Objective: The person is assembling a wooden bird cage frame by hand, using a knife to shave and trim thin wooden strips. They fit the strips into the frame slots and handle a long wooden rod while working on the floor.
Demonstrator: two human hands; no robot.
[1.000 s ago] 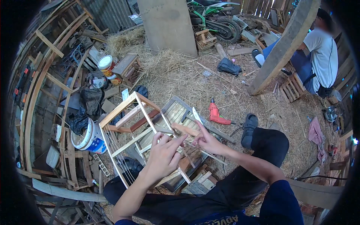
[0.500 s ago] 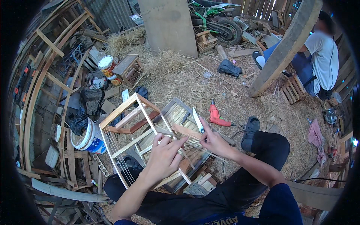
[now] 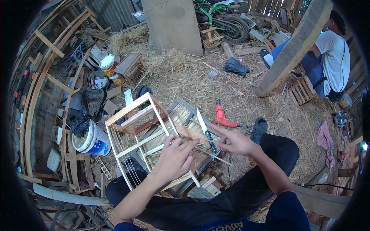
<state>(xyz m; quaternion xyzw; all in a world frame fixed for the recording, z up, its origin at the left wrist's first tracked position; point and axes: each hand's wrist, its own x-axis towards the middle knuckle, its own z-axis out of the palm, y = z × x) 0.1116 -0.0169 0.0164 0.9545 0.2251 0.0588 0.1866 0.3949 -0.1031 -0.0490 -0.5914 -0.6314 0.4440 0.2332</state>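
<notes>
Fingers (image 3: 184, 145) on one frame (image 3: 144, 142) (one knife (image 3: 204, 129))

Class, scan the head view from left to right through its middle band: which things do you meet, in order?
White plastic bucket → pale wooden slatted frame → left hand → knife with a long silver blade → right hand → red power drill → pink rag on the ground.

a rough woodworking shed: straw-strewn dirt floor (image 3: 181, 77), stacked timber offcuts (image 3: 46, 88) at nine o'clock, red power drill (image 3: 221, 117) centre, corrugated metal wall (image 3: 115, 13) at eleven.
</notes>
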